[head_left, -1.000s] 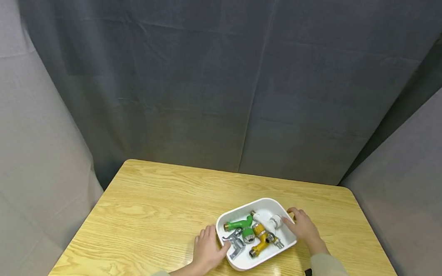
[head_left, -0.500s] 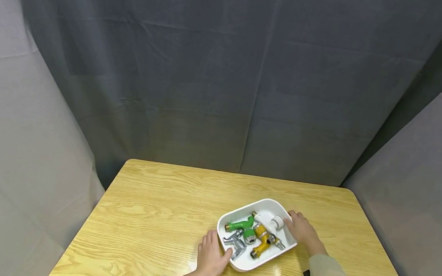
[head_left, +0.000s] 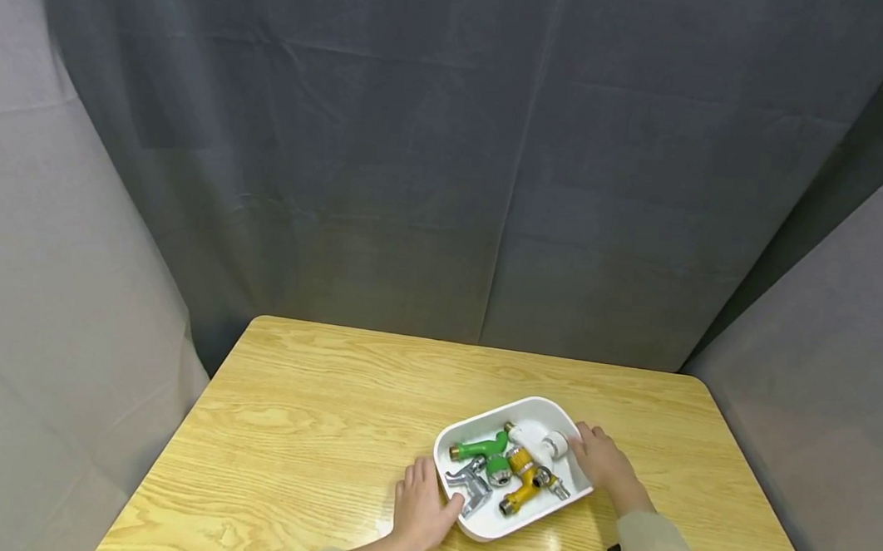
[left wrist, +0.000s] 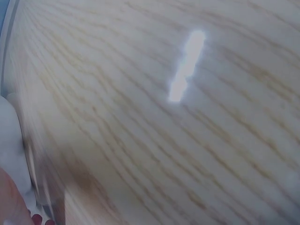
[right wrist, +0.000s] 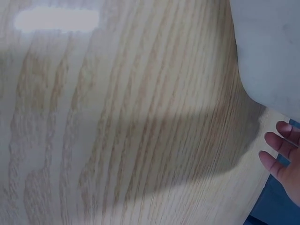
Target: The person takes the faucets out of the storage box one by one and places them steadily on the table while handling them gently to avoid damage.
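A white tray (head_left: pixel 484 527) with rounded corners sits at a slant on the wooden table. Inside lie a green tap (head_left: pixel 483 447), a chrome tap (head_left: pixel 478 490), a yellow tap (head_left: pixel 521 496) and a white tap (head_left: pixel 552 444). My left hand (head_left: pixel 422 512) grips the tray's left end, thumb over the rim and fingers along the outer wall. At the right end, my right hand (head_left: pixel 602 465) holds the rim; its thumb is mostly hidden in the head view. From the right wrist, fingertips (right wrist: pixel 276 143) show by the tray's corner (right wrist: pixel 272 56).
The wooden table (head_left: pixel 314 419) stretches to the left, behind and right of the tray. A dark grey curtain (head_left: pixel 386 181) hangs behind it, with pale cloth (head_left: pixel 58 305) on the left and more pale cloth (head_left: pixel 819 353) on the right.
The right hand's fingers have drawn in against the tray's right end. The left hand has shifted slightly right and nearer. The tray is almost unmoved, its contents in the same arrangement.
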Demonstrator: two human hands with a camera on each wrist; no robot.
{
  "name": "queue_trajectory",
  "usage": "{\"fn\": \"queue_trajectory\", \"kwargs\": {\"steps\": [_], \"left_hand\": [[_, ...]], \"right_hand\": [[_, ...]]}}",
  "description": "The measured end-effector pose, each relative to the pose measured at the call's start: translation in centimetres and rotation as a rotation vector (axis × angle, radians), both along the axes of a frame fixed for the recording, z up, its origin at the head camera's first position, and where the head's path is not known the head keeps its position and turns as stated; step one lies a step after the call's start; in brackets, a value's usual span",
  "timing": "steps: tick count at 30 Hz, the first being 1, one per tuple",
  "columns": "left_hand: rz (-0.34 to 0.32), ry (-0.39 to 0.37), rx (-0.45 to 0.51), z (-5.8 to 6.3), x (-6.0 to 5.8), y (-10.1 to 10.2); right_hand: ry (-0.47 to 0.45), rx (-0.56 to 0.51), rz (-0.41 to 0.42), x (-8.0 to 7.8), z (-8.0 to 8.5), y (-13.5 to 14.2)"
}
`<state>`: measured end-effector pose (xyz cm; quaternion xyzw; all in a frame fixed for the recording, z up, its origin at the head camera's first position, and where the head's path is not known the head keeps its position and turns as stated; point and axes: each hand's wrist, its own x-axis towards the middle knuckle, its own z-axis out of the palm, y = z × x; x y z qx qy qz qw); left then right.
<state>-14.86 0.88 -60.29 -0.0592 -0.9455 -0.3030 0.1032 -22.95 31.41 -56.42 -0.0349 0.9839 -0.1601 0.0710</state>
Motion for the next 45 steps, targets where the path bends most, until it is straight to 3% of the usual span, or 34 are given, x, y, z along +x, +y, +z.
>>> {"fn": "queue_trajectory", "kwargs": {"steps": [12,34,45], "left_hand": [[-0.012,0.050,-0.033,-0.3,-0.7,-0.4],[-0.137,0.079,-0.149,0.1,-3.4,-1.7],[-0.204,0.023,-0.221,0.8,-4.8,-2.0]], "right_hand": [[0.035,0.050,-0.025,1.4,-0.1,0.0],[-0.003,0.077,-0.080,4.5,1.4,0.3],[-0.016,0.096,-0.067,5.4,1.3,1.3]]}}
